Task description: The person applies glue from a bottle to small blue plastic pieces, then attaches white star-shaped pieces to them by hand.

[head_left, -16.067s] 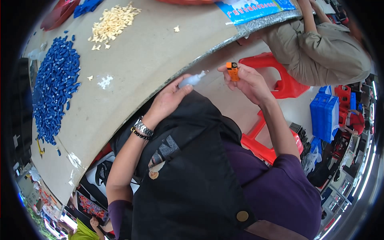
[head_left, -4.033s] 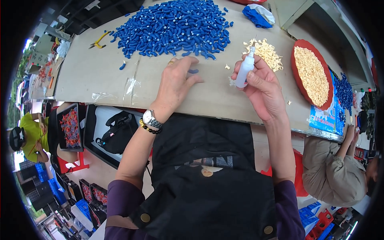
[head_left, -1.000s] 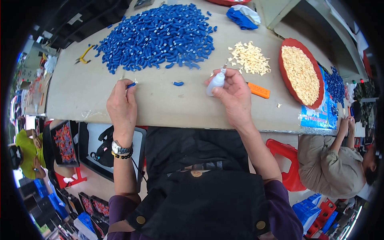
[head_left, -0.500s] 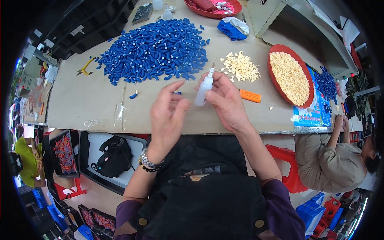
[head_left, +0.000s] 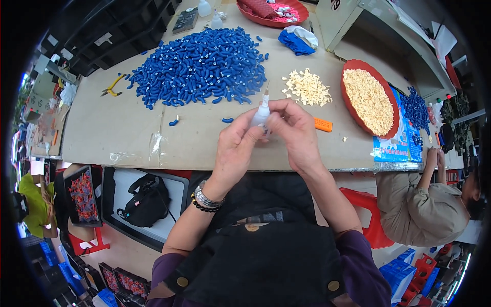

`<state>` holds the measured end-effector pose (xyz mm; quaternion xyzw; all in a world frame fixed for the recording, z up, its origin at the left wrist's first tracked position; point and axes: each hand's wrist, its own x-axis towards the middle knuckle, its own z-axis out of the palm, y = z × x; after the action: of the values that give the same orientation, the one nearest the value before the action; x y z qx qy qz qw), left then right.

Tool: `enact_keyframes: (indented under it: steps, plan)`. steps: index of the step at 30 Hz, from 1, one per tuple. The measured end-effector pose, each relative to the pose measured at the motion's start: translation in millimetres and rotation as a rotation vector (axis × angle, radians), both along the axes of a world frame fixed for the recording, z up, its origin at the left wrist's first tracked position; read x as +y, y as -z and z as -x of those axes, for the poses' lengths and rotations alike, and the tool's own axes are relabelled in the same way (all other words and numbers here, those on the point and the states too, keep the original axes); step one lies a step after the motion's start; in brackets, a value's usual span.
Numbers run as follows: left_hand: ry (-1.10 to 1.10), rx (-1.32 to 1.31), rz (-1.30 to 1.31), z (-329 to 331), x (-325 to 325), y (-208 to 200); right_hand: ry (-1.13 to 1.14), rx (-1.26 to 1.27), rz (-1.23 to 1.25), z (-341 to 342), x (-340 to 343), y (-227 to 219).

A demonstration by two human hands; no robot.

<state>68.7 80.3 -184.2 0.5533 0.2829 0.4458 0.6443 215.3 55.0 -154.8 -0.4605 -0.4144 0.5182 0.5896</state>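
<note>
Between my two hands stands a small translucent squeeze bottle [head_left: 260,116] with a thin needle tip pointing up and away. My left hand [head_left: 236,143] is closed on its left side, thumb near its lower part. On the other side my right hand [head_left: 294,130] grips it between thumb and fingers. A single blue curved piece [head_left: 227,120] lies just beyond my left hand. Farther left sits another blue piece with a cream tip [head_left: 174,121]. Past my hands spreads a large heap of blue curved pieces [head_left: 204,66].
Right of the heap lies a pile of cream pieces [head_left: 307,87], with an orange block [head_left: 322,125] nearer me. A red dish [head_left: 353,113] holds more cream pieces. Yellow-handled pliers [head_left: 113,86] lie at left. A blue-and-white cloth [head_left: 296,42] is at the back. Another person [head_left: 429,204] sits at right.
My left hand has moved right and closed on the squeeze bottle, which was in my right hand alone. The bottle is now slightly lower and more upright.
</note>
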Motion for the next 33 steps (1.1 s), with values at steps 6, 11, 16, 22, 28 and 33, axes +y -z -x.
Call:
enact_keyframes:
  steps: [6,11,16,22,28,33]
  plan:
    - [0.432,-0.473,0.447,14,6,-11,0.023,-0.068,0.000,-18,12,-24]
    - [0.647,-0.702,0.570,9,4,-7,-0.236,0.276,-0.004,-12,16,-35]
    - [0.666,-0.748,0.626,6,1,-5,-0.222,0.283,-0.019,-14,17,-33]
    - [0.654,-0.745,0.675,6,-2,-5,-0.103,0.147,-0.056,-14,14,-39]
    - [0.641,-0.679,0.601,3,1,-7,0.011,0.056,-0.145,-15,14,-42]
    - [0.515,-0.522,0.482,1,0,-15,0.038,0.022,-0.223,-13,14,-41]
